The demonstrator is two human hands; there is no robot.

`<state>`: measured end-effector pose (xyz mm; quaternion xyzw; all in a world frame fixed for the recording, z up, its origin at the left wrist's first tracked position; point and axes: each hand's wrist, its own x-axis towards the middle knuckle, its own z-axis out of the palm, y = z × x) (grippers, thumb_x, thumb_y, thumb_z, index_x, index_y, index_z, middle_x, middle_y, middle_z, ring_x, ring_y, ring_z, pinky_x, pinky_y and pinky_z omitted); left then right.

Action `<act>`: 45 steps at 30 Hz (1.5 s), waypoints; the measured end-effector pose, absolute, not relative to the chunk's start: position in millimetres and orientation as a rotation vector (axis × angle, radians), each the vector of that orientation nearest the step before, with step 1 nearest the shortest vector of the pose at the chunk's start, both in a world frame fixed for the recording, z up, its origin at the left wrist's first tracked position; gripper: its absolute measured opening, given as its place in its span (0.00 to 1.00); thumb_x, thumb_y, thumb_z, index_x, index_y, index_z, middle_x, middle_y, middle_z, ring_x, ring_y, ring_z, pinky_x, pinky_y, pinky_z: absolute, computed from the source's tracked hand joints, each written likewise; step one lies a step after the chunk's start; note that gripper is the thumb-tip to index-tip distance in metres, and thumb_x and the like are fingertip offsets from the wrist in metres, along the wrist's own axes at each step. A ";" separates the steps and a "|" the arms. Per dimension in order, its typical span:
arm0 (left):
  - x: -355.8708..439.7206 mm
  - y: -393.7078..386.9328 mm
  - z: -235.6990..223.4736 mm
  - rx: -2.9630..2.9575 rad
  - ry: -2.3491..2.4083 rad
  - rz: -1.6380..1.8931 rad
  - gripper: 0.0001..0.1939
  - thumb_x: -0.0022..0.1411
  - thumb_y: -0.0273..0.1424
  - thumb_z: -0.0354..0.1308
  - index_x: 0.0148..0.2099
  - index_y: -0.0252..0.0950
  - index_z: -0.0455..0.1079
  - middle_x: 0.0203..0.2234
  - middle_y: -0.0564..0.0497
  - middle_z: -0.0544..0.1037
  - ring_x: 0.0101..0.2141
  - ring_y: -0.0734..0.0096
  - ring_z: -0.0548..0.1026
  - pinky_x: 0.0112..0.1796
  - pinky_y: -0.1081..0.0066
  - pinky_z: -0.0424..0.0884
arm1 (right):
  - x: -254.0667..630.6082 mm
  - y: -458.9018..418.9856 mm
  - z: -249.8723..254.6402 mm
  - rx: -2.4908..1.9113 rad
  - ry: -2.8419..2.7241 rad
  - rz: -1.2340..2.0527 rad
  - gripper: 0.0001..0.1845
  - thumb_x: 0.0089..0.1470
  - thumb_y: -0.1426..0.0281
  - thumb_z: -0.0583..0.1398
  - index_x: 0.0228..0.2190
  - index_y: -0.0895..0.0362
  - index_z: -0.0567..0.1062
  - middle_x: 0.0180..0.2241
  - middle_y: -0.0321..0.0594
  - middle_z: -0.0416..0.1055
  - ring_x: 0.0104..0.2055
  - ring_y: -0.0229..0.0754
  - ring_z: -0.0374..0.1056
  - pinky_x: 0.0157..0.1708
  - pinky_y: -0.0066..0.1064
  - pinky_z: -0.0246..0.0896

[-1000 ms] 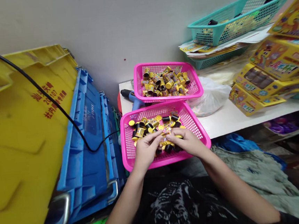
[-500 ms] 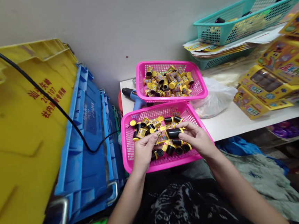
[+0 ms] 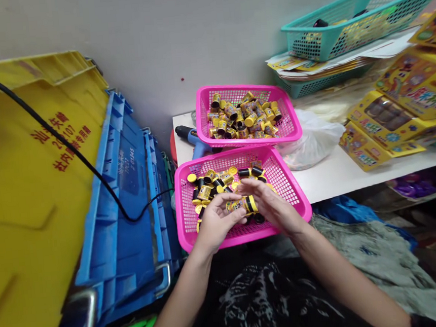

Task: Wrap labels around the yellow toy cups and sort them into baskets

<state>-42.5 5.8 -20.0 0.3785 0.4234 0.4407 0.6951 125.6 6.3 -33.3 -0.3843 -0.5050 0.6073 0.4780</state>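
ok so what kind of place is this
Likely a small packing or assembly workroom for novelty goods. Pink baskets hold heaps of matching yellow-and-black canisters, printed yellow boxes are piled on the bench, and blue crates stand alongside.

Canisters [image 3: 240, 205] at centre: yellow labels with black bodies and yellow caps, massed in two magenta-pink mesh baskets, the nearer at 6 o'clock [image 3: 236, 154], the farther at 12 o'clock [image 3: 234, 86]. Crate lid [image 3: 26, 200] at 9 o'clock: strong yellow, with red lettering [image 3: 71, 138], crossed by a black cable [image 3: 88, 167]. Adjoining crate [image 3: 121, 233]: saturated blue. Basket at 2 o'clock [image 3: 325, 37]: teal lattice. Boxes at 3 o'clock [image 3: 417, 82]: yellow, with multicoloured print. Glue gun [image 3: 197, 147] at 12 o'clock: blue and black. Shirt [image 3: 268, 301] at 6 o'clock: black, grey-white print. Cloth [image 3: 375, 256] at 4 o'clock: mottled grey-green. Wall [image 3: 134, 38]: pale grey, one dark red speck.
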 end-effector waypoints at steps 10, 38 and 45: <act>-40.6 1.2 -9.2 1.022 0.959 1.012 0.15 0.42 0.29 0.71 0.36 0.38 0.78 0.39 0.48 0.81 0.44 0.60 0.77 0.47 0.63 0.72 | 115.6 1.1 -33.6 -0.699 -0.971 1.891 0.24 0.49 0.53 0.63 0.44 0.51 0.73 0.45 0.42 0.72 0.43 0.42 0.69 0.45 0.34 0.64; -57.7 -22.9 -28.4 0.851 0.679 0.717 0.18 0.49 0.31 0.69 0.43 0.38 0.71 0.38 0.51 0.76 0.26 0.73 0.78 0.25 0.75 0.73 | 130.8 -11.4 -33.2 -0.752 -1.433 1.854 0.30 0.44 0.68 0.69 0.48 0.51 0.65 0.47 0.39 0.63 0.45 0.40 0.66 0.47 0.37 0.63; -63.4 -25.4 -15.0 1.047 0.873 0.564 0.18 0.43 0.34 0.72 0.38 0.35 0.76 0.38 0.48 0.77 0.35 0.67 0.75 0.37 0.70 0.69 | 124.9 -12.2 -45.6 -0.612 -1.288 2.073 0.28 0.38 0.71 0.71 0.42 0.54 0.68 0.44 0.37 0.68 0.45 0.40 0.69 0.48 0.39 0.64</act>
